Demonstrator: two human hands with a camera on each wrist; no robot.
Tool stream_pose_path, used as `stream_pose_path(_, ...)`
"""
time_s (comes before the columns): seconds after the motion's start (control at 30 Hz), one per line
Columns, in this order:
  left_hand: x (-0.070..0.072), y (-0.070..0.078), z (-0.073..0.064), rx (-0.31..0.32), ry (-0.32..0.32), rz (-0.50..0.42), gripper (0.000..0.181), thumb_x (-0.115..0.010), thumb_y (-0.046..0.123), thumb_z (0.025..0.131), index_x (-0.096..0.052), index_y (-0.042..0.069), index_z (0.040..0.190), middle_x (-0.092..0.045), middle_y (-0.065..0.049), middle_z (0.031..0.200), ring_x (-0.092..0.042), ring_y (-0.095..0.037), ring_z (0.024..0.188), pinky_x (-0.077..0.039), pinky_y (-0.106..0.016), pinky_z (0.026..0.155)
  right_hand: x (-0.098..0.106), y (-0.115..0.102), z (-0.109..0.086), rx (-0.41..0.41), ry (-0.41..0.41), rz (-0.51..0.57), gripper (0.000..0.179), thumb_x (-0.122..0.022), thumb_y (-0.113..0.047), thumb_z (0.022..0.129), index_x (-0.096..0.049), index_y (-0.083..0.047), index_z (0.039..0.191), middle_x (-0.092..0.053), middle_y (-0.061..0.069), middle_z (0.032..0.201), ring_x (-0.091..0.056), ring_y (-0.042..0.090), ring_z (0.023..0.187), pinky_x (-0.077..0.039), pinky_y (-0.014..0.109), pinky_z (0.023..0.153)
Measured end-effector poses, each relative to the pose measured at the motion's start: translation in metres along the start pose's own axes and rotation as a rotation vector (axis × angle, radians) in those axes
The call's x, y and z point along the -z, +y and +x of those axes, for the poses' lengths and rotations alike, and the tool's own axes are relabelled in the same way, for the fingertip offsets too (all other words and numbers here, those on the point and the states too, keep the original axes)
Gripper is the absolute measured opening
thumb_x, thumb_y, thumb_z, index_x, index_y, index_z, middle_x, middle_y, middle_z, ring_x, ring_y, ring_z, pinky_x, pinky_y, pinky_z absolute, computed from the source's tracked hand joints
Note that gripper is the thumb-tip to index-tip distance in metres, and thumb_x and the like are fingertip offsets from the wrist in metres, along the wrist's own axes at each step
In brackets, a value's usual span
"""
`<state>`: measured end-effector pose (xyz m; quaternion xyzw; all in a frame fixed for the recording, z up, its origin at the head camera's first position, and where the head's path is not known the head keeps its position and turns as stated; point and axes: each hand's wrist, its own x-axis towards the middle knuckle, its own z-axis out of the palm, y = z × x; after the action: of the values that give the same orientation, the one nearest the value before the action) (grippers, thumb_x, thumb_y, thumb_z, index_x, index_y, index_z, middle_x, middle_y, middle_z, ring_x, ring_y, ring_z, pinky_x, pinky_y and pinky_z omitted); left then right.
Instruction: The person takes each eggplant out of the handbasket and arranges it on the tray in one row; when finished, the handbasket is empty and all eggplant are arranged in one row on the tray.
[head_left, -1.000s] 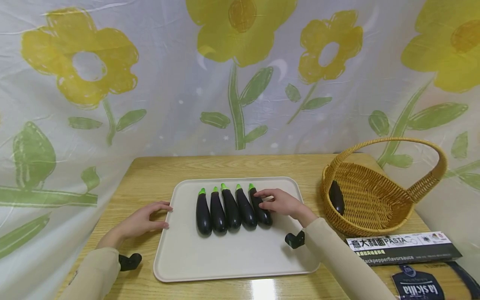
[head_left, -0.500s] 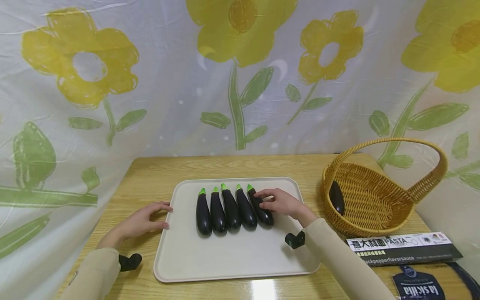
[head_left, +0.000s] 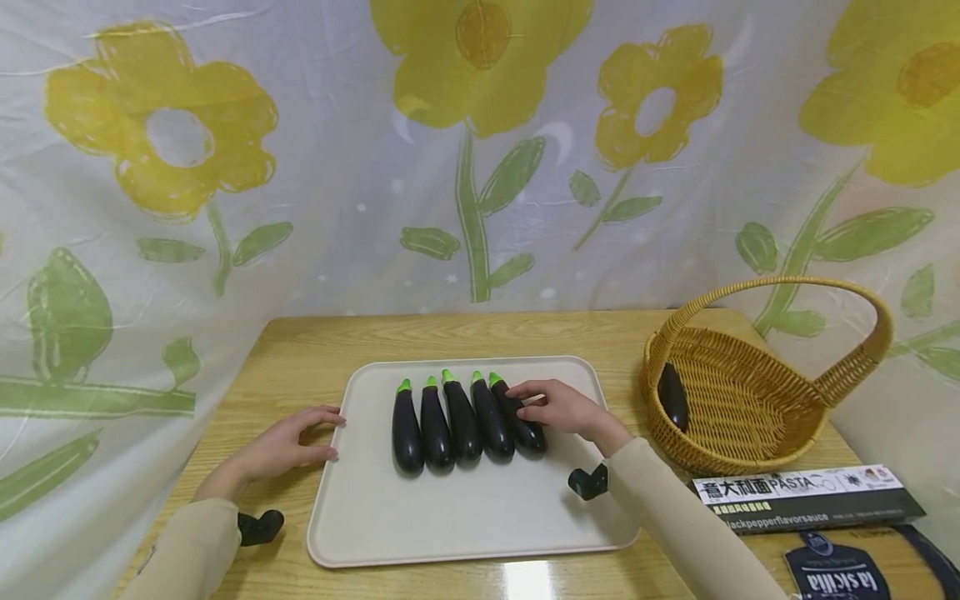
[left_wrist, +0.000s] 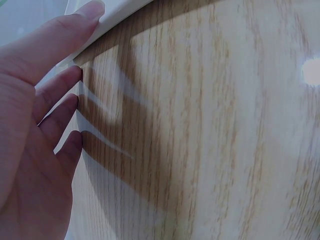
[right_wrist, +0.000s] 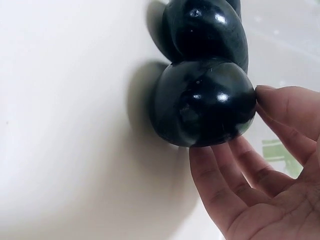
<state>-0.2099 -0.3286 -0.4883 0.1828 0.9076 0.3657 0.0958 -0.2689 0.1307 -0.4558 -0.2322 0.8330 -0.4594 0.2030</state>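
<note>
Several dark eggplants (head_left: 465, 425) with green stem ends lie side by side on a white tray (head_left: 420, 525). My right hand (head_left: 566, 410) holds the rightmost eggplant (head_left: 532, 439) against the tray. In the right wrist view, my thumb and fingers touch this eggplant (right_wrist: 200, 115) from two sides; its rounded end faces the camera and it presses against its neighbor. My left hand (head_left: 288, 442) rests at the tray's left edge with relaxed fingers. The left wrist view has the thumb over the white tray rim (left_wrist: 120, 11) and the other fingers near the wood.
A wicker basket (head_left: 750, 400) with a tall handle stands to the right, one eggplant (head_left: 672, 396) inside. In front of it lie a black-and-white pasta box (head_left: 810, 500) and a pasta package (head_left: 840, 567). A flowered cloth (head_left: 337, 167) hangs behind the wooden table (head_left: 315, 342).
The stem end of the rightmost eggplant has swung left, toward its neighbor, under my right hand. My left hand has stayed at the tray edge.
</note>
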Motion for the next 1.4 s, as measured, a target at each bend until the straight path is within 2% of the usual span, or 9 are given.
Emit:
stream_pose_path(0.33, 0.0, 0.002, -0.001, 0.013, 0.003, 0.005, 0.049, -0.076, 0.032, 0.086, -0.061, 0.009, 0.126, -0.042, -0.023, 0.147, -0.032, -0.05, 0.136, -0.026, -0.068, 0.106, 0.005, 0.0, -0.014, -0.009, 0.027, 0.036, 0.039, -0.064, -0.012, 0.094, -0.059, 0.0, 0.131, -0.057, 0.022, 0.131, -0.062, 0.029, 0.111, -0.055, 0.035, 0.085)
stream_pose_path(0.43, -0.001, 0.002, -0.002, 0.018, 0.003, 0.006, 0.049, -0.076, 0.033, 0.086, -0.061, 0.01, 0.126, -0.042, -0.023, 0.147, -0.032, -0.049, 0.136, -0.026, -0.067, 0.106, 0.012, -0.001, -0.029, 0.015, 0.049, 0.012, 0.039, -0.063, -0.014, 0.096, -0.058, 0.0, 0.132, -0.055, 0.021, 0.134, -0.061, 0.032, 0.114, -0.054, 0.037, 0.089)
stream_pose_path(0.57, -0.001, 0.001, -0.003, 0.021, 0.001, 0.004, 0.049, -0.076, 0.033, 0.086, -0.061, 0.01, 0.126, -0.042, -0.023, 0.147, -0.032, -0.049, 0.136, -0.026, -0.068, 0.106, 0.027, -0.008, -0.059, 0.011, 0.098, -0.036, 0.038, -0.064, -0.024, 0.096, -0.061, -0.01, 0.131, -0.056, 0.015, 0.136, -0.059, 0.03, 0.117, -0.049, 0.043, 0.095)
stream_pose_path(0.7, 0.0, 0.001, -0.004, 0.027, -0.001, 0.004, 0.049, -0.075, 0.034, 0.086, -0.061, 0.011, 0.127, -0.042, -0.023, 0.147, -0.031, -0.049, 0.136, -0.026, -0.068, 0.106, 0.047, -0.011, -0.095, -0.025, 0.177, -0.05, 0.041, -0.065, -0.036, 0.095, -0.061, -0.019, 0.132, -0.06, 0.009, 0.13, -0.059, 0.024, 0.113, -0.048, 0.041, 0.093)
stream_pose_path(0.87, 0.0, 0.001, -0.005, 0.027, 0.004, 0.0, 0.048, -0.075, 0.034, 0.087, -0.061, 0.012, 0.127, -0.042, -0.022, 0.148, -0.031, -0.049, 0.137, -0.027, -0.067, 0.106, 0.082, -0.008, -0.135, -0.038, 0.244, -0.009, 0.046, -0.06, -0.032, 0.099, -0.053, -0.011, 0.139, -0.057, 0.015, 0.134, -0.061, 0.028, 0.112, -0.051, 0.04, 0.092)
stream_pose_path(0.97, 0.0, 0.001, -0.006, 0.025, 0.006, -0.01, 0.048, -0.075, 0.033, 0.087, -0.061, 0.011, 0.126, -0.041, -0.022, 0.148, -0.031, -0.049, 0.137, -0.026, -0.068, 0.106, 0.107, -0.004, -0.154, -0.075, 0.264, -0.012, 0.049, -0.057, -0.032, 0.1, -0.049, -0.008, 0.141, -0.053, 0.019, 0.138, -0.064, 0.022, 0.11, -0.051, 0.035, 0.091)
stream_pose_path(1.17, 0.001, 0.0, -0.005, 0.027, 0.005, -0.003, 0.048, -0.075, 0.033, 0.086, -0.061, 0.012, 0.127, -0.041, -0.022, 0.148, -0.031, -0.048, 0.137, -0.025, -0.067, 0.107, 0.15, 0.021, -0.169, -0.111, 0.296, -0.01, 0.054, -0.051, -0.028, 0.103, -0.04, 0.007, 0.143, -0.039, 0.031, 0.145, -0.061, -0.002, 0.102, -0.053, 0.025, 0.089)
stream_pose_path(1.23, 0.001, 0.0, -0.004, 0.029, 0.004, -0.001, 0.048, -0.075, 0.034, 0.086, -0.061, 0.013, 0.127, -0.042, -0.021, 0.148, -0.031, -0.048, 0.137, -0.025, -0.067, 0.107, 0.161, 0.03, -0.168, -0.168, 0.301, 0.004, 0.06, -0.05, -0.033, 0.103, -0.036, 0.006, 0.146, -0.034, 0.03, 0.149, -0.056, -0.005, 0.105, -0.052, 0.026, 0.09)
stream_pose_path(1.4, 0.002, 0.001, -0.001, 0.031, -0.004, 0.003, 0.048, -0.075, 0.035, 0.087, -0.061, 0.014, 0.128, -0.041, -0.02, 0.149, -0.031, -0.047, 0.137, -0.027, -0.066, 0.106, 0.177, 0.05, -0.162, -0.275, 0.302, -0.007, 0.067, -0.045, -0.041, 0.104, -0.027, 0.004, 0.15, -0.027, 0.028, 0.153, -0.045, 0.03, 0.129, -0.05, 0.036, 0.097)
